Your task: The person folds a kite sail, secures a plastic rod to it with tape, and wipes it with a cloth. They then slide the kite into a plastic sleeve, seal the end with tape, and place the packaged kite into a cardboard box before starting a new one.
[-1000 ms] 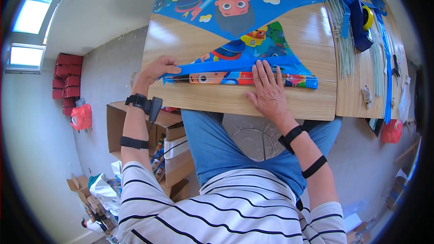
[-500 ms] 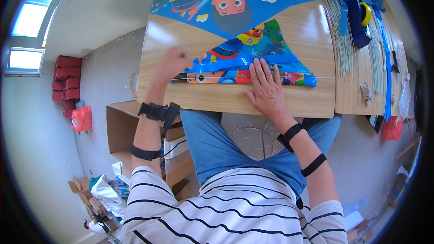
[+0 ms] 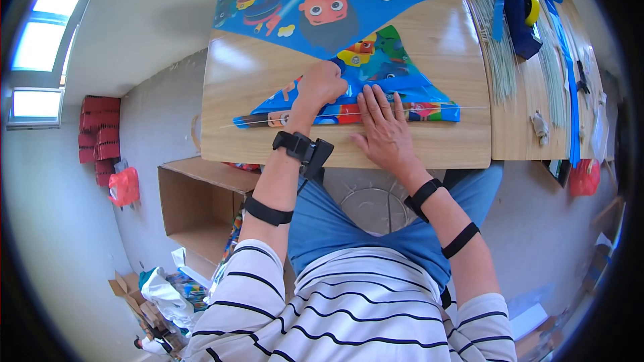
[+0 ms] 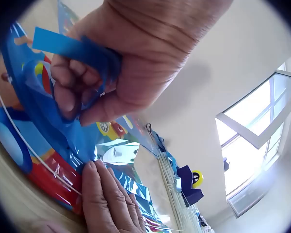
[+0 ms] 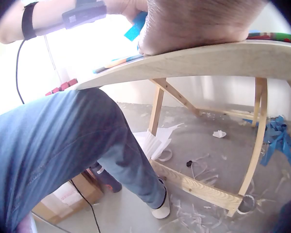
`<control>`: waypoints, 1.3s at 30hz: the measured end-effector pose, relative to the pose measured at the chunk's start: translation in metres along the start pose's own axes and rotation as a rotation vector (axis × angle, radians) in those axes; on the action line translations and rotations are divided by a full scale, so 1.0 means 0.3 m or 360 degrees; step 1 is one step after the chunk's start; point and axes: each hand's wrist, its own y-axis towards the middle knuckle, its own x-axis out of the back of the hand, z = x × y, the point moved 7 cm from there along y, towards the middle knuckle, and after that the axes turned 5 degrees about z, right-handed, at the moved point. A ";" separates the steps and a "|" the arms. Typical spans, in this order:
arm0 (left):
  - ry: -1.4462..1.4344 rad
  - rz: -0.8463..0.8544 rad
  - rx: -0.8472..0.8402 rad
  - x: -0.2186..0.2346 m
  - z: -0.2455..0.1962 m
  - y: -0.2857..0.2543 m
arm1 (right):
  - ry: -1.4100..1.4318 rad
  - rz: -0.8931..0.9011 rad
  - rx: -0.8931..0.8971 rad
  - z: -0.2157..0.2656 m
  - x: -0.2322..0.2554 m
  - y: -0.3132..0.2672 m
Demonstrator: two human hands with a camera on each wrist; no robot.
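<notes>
Daylight came from the windows at upper left, bright and overexposed. Glare lay on the wooden bench. All views bulged fisheye-fashion with dark vignetted corners. The right wrist view was washed out behind the knee.

Kite workshop: stick bundles, printed kite sheets, cartons.
</notes>
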 end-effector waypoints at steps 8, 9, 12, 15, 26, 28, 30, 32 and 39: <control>-0.0156 -0.0027 0.0059 -0.036 -0.009 0.014 | 0.0002 -0.0029 0.0014 0.002 0.005 -0.002; -0.0129 -0.0027 0.0043 -0.044 -0.012 0.023 | -0.0008 -0.0024 0.0014 0.003 0.004 -0.002; -0.0146 -0.0062 -0.0034 -0.057 -0.013 0.016 | -0.0016 -0.0029 0.0016 0.003 0.003 -0.001; -0.0193 -0.0027 -0.0076 -0.055 -0.028 0.003 | -0.0023 -0.0031 0.0013 0.003 0.005 -0.001; -0.0581 0.0437 -0.0474 -0.070 0.003 -0.053 | -0.0048 -0.0046 0.0026 0.010 0.017 0.003; -0.0669 0.0384 -0.0509 -0.081 0.018 -0.052 | -0.0050 -0.0060 0.0039 0.010 0.016 0.002; -0.0477 0.0203 -0.0499 -0.089 0.018 -0.057 | -0.0059 -0.0053 0.0026 0.009 0.014 0.003; -0.0338 0.0043 -0.0513 -0.088 0.000 -0.079 | -0.0065 -0.0045 0.0019 0.010 0.013 0.005; -0.0084 -0.0197 -0.0550 -0.090 -0.035 -0.124 | -0.0088 -0.0015 0.0014 0.006 0.001 0.005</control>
